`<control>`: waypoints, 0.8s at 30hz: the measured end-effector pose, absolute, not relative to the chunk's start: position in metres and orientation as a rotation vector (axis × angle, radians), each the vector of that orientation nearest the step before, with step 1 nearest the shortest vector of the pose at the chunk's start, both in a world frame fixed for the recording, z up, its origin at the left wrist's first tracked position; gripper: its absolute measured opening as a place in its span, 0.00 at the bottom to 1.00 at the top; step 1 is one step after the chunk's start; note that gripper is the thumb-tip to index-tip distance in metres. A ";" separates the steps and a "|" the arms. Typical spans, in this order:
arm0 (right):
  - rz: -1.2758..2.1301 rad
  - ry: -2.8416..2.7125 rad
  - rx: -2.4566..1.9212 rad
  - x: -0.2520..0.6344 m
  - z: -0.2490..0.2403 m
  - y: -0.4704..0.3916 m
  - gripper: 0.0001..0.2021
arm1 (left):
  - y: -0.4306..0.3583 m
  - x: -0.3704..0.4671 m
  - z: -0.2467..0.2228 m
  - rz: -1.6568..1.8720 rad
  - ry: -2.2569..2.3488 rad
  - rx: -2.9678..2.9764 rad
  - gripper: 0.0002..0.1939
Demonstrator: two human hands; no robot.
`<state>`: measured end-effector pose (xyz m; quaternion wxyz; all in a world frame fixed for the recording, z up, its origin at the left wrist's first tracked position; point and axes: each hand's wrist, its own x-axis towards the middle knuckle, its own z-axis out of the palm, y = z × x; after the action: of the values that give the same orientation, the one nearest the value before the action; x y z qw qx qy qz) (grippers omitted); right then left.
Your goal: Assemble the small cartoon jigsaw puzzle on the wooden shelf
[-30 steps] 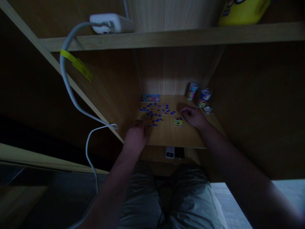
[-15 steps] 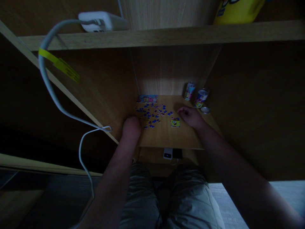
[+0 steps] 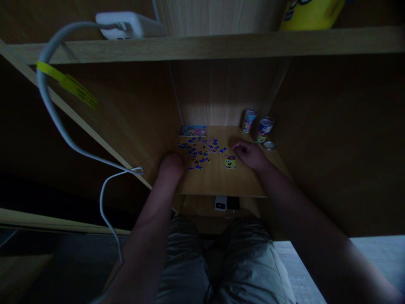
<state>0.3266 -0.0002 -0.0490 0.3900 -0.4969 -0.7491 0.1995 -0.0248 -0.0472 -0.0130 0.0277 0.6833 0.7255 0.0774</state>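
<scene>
On the wooden board, many loose jigsaw pieces (image 3: 202,152) lie scattered, most of them showing blue. My left hand (image 3: 171,165) rests at their left edge, rounded, with its fingers hidden beneath it. Right of the pieces is a small joined puzzle section (image 3: 230,162) with a yellow cartoon face. My right hand (image 3: 249,154) lies just beside that section, fingers loosely curled and a little apart, with nothing visible in them. Behind the loose pieces lies a colourful picture strip (image 3: 193,131) with cartoon figures.
Two printed cans (image 3: 249,121) stand at the back right, with a round metal lid (image 3: 268,145) in front. A shelf (image 3: 202,47) crosses overhead, holding a white adapter (image 3: 131,25) and a yellow container (image 3: 311,16). A white cable (image 3: 63,126) hangs at left. A small device (image 3: 220,204) sits below.
The whole view has shifted slightly, so everything appears a little further left. Both hands keep nearly the same places among the puzzle pieces.
</scene>
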 end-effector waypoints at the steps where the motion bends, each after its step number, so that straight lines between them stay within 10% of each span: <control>1: 0.507 -1.908 -1.265 0.327 -0.050 0.001 0.12 | -0.048 -0.027 -0.014 0.285 2.229 2.093 0.15; 8: 0.530 -1.929 -1.281 0.327 -0.053 0.003 0.11 | -0.059 -0.032 -0.016 0.888 1.892 1.927 0.04; 12: 0.573 -1.949 -1.262 0.325 -0.051 0.002 0.11 | -0.061 -0.015 -0.017 1.181 1.565 1.748 0.14; 24: 0.877 -1.772 -1.036 0.315 -0.040 -0.006 0.19 | -0.040 0.074 -0.024 1.162 1.140 2.155 0.09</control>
<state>0.3147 -0.0063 -0.0397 0.4391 -0.4169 -0.7133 0.3530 0.0740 -0.0398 -0.0242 0.2184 0.7787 0.4120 0.4198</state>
